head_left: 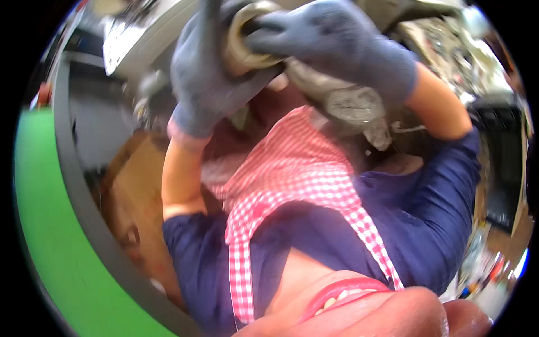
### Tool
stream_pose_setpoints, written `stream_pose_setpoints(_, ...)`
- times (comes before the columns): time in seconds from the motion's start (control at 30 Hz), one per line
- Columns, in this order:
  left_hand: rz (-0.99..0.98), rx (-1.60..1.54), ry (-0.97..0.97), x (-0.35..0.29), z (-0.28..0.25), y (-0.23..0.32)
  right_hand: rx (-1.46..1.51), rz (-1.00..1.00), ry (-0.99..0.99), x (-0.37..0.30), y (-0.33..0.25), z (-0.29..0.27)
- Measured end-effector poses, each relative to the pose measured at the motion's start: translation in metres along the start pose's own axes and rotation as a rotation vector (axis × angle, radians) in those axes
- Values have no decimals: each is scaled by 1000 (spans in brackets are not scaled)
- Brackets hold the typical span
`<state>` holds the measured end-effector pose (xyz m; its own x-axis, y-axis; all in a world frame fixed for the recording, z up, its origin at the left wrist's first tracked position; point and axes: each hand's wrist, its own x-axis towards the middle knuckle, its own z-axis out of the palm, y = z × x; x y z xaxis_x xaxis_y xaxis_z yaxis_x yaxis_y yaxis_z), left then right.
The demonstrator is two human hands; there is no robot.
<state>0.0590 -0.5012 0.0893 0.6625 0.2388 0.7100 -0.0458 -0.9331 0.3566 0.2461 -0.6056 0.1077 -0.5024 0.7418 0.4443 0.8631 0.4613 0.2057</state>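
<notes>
My left hand (205, 76), in a grey knitted glove, wraps round a cream-coloured ring-shaped thing (240, 55) with a wide round opening, held up near the top of the view. From the right, my right hand (342, 48), gloved in the same grey, closes on its rim. The thumb and a finger of that hand reach over the opening. Motion blur and the gloves hide what lies inside the ring, and I cannot tell its exact kind. Below the hands, a shiny clear plastic piece (353, 106) lies beside my red-and-white checked apron (297, 163).
A green panel (45, 213) with a dark grey edge curves along the left. Brown cardboard (137, 196) lies inside it. To the right stand a black crate-like object (502, 163) and a box of mixed scraps (441, 48). A pale ledge (151, 36) crosses the upper left.
</notes>
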Motion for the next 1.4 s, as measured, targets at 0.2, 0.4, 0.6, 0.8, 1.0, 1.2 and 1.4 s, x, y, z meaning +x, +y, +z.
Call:
stream_pose_setpoints(0.2,300,-5,134,17,17,-12,-67,-59,-12,13,-9,-11)
stream_pose_setpoints(0.4,346,14,127,11,2,-13,20,24,-38,14,-1,-6)
stream_pose_setpoints(0.6,255,-55,57,12,2,-7,-20,24,-82,18,-2,-16)
stream_pose_setpoints(0.8,188,-15,67,9,5,-3,177,-34,12,20,8,-7)
stream_pose_setpoints(1.0,236,70,71,6,3,-11,193,-11,-151,23,7,-22)
stream_pose_setpoints(1.2,108,201,311,2,-19,-19,473,20,254,8,18,-5)
stream_pose_setpoints(1.4,49,-76,383,14,-5,-28,473,448,343,-36,-28,62)
